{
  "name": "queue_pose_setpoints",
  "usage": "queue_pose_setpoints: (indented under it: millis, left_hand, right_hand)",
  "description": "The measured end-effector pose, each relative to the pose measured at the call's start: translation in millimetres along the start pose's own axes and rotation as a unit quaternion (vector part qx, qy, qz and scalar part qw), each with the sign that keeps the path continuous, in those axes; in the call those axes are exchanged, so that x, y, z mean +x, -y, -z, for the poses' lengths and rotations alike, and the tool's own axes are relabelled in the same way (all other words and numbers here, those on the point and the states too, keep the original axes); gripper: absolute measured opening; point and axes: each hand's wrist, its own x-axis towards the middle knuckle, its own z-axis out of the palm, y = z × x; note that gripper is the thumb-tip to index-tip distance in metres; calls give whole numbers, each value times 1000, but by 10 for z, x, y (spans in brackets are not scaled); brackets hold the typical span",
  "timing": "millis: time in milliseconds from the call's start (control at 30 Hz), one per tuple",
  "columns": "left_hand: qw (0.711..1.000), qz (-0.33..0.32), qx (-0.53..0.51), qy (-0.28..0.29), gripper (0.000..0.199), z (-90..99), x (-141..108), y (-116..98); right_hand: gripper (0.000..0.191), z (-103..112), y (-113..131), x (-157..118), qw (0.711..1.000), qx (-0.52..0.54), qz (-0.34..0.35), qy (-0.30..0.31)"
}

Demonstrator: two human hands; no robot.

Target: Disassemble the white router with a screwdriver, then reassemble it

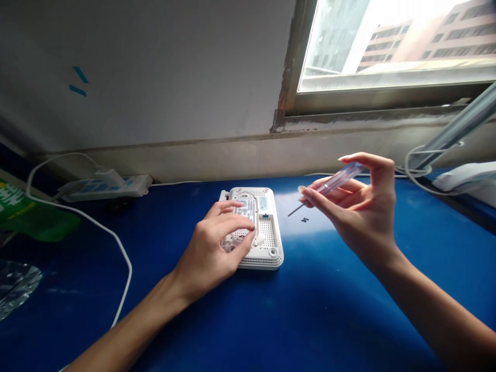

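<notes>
A white router (267, 243) lies upside down on the blue table, showing its vented underside and printed labels. My left hand (209, 243) sits over its near left part, fingers curled across the labelled panel and holding it down. To the right and above the table, my right hand (360, 209) pinches a thin screwdriver (337, 181) with a clear handle, its metal shaft pointing down and left. Small dark screws (305, 220) lie on the table between the router and my right hand.
A white power strip (104, 187) stands by the wall at the back left, with a white cable (96, 227) curving across the table. A green packet (31, 217) and crumpled clear plastic (15, 284) lie at the left. A grey tube (453, 126) crosses the right side.
</notes>
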Motion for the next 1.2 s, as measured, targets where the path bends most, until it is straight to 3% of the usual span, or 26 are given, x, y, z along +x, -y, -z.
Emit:
queue_pose_setpoints:
  millis: [133, 233, 433, 600, 1200]
  left_hand:
    - [993, -60, 37, 97, 11, -91, 416, -34]
    - [964, -69, 133, 220, 13, -310, 755, -74]
    - [929, -75, 193, 307, 19, -801, 1088, -96]
    - [920, -73, 210, 322, 22, -947, 1090, -67]
    - [931, -45, 193, 308, 17, -988, 1045, -61]
  right_hand:
    - [68, 292, -306, 177, 998, -25, -37, -33]
    - [74, 484, -548, 254, 995, -42, -78, -47]
    - [75, 661, -739, 308, 990, -78, -87, -75]
    - [80, 670, -676, 339, 990, -69, -95, -84]
    - [77, 651, -672, 319, 992, -79, -80, -64]
